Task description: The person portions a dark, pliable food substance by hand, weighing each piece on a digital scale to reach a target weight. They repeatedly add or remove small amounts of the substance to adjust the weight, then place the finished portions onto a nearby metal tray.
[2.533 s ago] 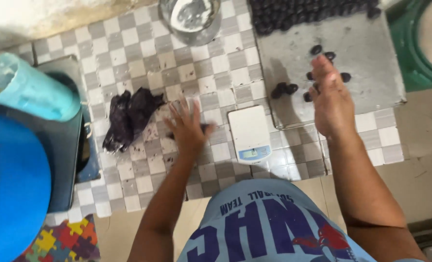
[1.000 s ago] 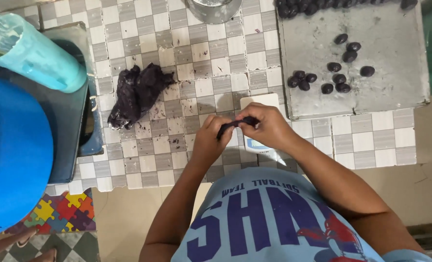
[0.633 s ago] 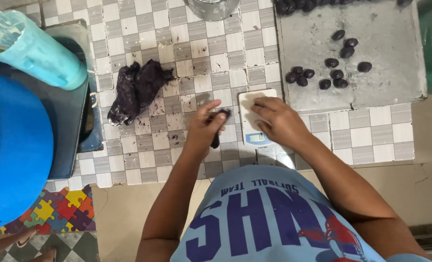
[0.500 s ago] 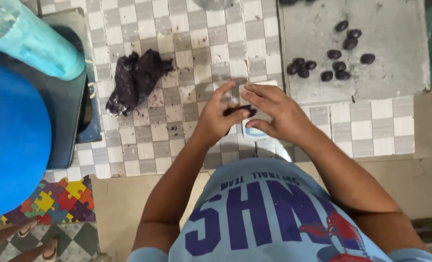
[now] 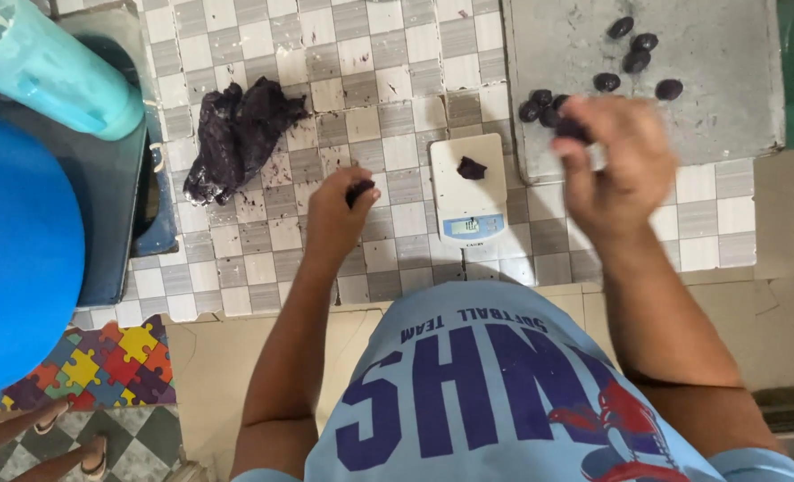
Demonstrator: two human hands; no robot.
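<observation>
left hand: fingers pinched a dark dough bit, left of the scale
right hand: fingers closed on another dough ball
done: several balls on tray, above-right of scale
left: big dough lump

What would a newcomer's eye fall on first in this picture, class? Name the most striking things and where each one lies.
The dark purple lump of dough on the checked tile counter, left of centre. Near the middle, a small white scale carries one dark scrap, with the left hand pinching another bit beside it. At the upper right, dark balls dot a grey slab under the raised right hand.
</observation>
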